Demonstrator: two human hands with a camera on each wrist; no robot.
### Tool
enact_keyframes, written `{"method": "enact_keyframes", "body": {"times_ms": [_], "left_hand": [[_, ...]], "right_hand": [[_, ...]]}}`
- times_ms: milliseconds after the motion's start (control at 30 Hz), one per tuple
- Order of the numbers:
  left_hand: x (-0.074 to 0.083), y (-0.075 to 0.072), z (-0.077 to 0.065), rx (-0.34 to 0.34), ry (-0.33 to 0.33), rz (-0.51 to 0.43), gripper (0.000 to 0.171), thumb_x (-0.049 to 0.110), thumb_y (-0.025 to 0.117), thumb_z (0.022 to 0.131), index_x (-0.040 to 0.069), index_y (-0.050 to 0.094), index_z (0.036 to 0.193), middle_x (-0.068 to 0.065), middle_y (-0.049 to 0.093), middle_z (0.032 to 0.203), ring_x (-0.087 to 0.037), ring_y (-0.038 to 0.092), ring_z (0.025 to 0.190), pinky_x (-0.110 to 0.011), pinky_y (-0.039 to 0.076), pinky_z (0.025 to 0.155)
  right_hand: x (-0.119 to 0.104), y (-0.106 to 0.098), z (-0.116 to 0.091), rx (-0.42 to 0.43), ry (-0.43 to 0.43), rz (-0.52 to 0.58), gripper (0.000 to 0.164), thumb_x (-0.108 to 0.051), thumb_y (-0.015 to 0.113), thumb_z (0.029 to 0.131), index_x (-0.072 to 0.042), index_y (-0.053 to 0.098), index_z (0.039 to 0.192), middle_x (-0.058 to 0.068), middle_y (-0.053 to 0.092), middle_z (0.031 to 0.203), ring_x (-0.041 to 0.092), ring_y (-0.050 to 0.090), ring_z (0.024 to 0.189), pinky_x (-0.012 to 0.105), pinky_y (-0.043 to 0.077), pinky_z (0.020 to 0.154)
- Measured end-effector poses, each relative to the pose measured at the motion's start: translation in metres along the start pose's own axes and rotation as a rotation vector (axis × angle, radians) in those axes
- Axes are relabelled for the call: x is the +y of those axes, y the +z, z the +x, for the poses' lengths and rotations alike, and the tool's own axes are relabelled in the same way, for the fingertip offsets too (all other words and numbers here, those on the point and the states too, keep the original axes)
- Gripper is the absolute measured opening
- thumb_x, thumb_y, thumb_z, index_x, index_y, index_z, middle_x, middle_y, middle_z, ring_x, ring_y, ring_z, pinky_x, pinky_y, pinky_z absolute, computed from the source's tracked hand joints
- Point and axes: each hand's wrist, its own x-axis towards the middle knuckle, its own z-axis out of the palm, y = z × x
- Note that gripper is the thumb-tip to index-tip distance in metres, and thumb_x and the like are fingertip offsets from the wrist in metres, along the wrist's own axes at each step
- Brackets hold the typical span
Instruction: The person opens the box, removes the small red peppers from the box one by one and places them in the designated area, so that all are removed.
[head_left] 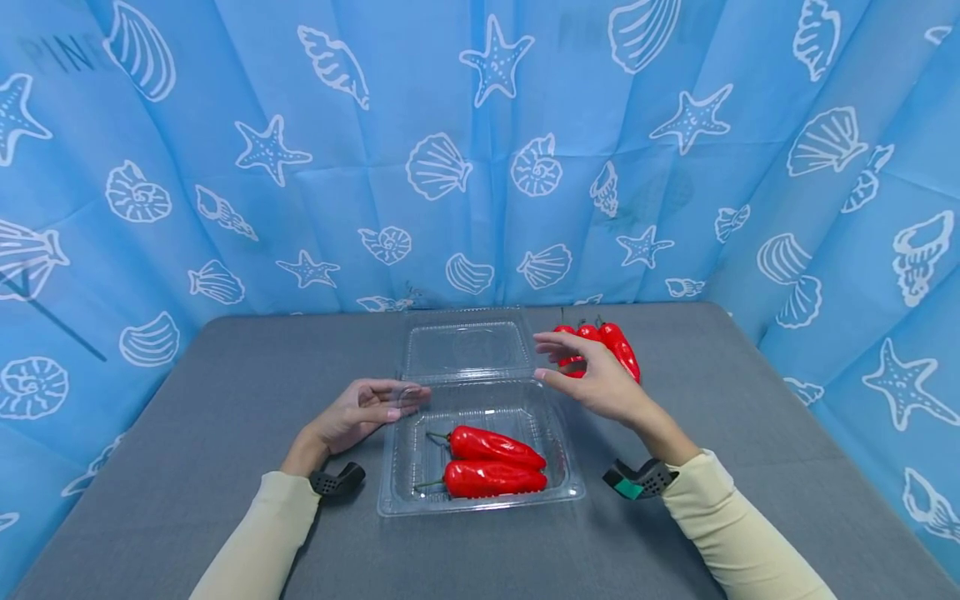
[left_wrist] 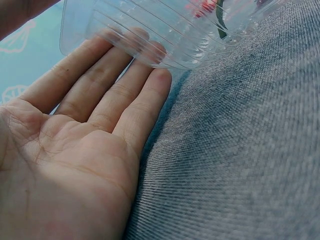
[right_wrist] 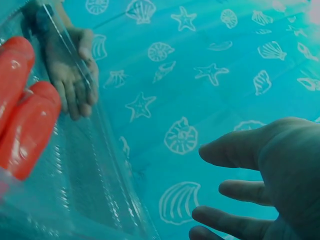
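A clear plastic clamshell container (head_left: 558,454) lies on the table with its lid (head_left: 468,346) folded back, away from me. Inside the base, two red peppers (head_left: 498,447) with green stems lie side by side, stems to the left. My left hand (head_left: 367,410) is at the container's back left corner. In the left wrist view its straight fingers (left_wrist: 122,95) lie against the ribbed plastic wall. To the right of the lid, my right hand (head_left: 603,379) hovers with fingers loosely spread and nothing between them. In the right wrist view, a gap separates its fingertips from the container (right_wrist: 120,165).
Several more red peppers (head_left: 618,346) lie on the grey tablecloth (head_left: 697,367) behind my right hand, which partly covers them. A blue curtain (head_left: 480,225) with white shell and starfish prints hangs along the table's far edge and continues down the sides.
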Motion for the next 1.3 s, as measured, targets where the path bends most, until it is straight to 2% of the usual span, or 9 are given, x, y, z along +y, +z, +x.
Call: {"method": "enact_keyframes", "body": {"times_ms": [433, 733, 933, 1300], "left_hand": [[0.001, 0.000, -0.001, -0.007, 0.007, -0.010, 0.048, 0.004, 0.062, 0.095, -0.010, 0.052, 0.140, -0.023, 0.056, 0.143, -0.027, 0.055, 0.133, -0.037, 0.043, 0.112], [0.002, 0.001, -0.001, -0.007, 0.003, -0.021, 0.048, 0.001, 0.061, 0.094, -0.011, 0.052, 0.140, -0.024, 0.056, 0.143, -0.028, 0.055, 0.134, -0.039, 0.042, 0.113], [0.003, 0.002, -0.001, -0.002, -0.001, -0.010, 0.048, 0.000, 0.059, 0.094, -0.012, 0.051, 0.140, -0.025, 0.055, 0.143, -0.029, 0.054, 0.134, -0.038, 0.042, 0.112], [0.004, 0.003, -0.001, 0.002, -0.007, -0.001, 0.047, -0.002, 0.056, 0.095, -0.012, 0.051, 0.140, -0.025, 0.055, 0.143, -0.029, 0.055, 0.134, -0.038, 0.043, 0.112]], "right_hand": [[-0.007, 0.020, -0.003, -0.110, -0.008, 0.063, 0.062, -0.020, 0.078, 0.086, -0.006, 0.055, 0.142, 0.015, 0.063, 0.132, 0.039, 0.060, 0.115, 0.059, 0.052, 0.097], [-0.009, 0.032, -0.005, -0.189, -0.057, 0.091, 0.062, -0.019, 0.078, 0.087, -0.004, 0.054, 0.142, 0.018, 0.062, 0.133, 0.041, 0.061, 0.115, 0.052, 0.054, 0.096], [-0.008, 0.041, -0.006, -0.235, -0.082, 0.114, 0.062, -0.021, 0.076, 0.089, -0.003, 0.053, 0.143, 0.018, 0.062, 0.133, 0.042, 0.060, 0.114, 0.055, 0.054, 0.095], [-0.009, 0.052, -0.009, -0.287, -0.072, 0.124, 0.060, -0.020, 0.076, 0.089, -0.007, 0.054, 0.143, 0.021, 0.060, 0.134, 0.037, 0.061, 0.115, 0.052, 0.055, 0.095]]}}
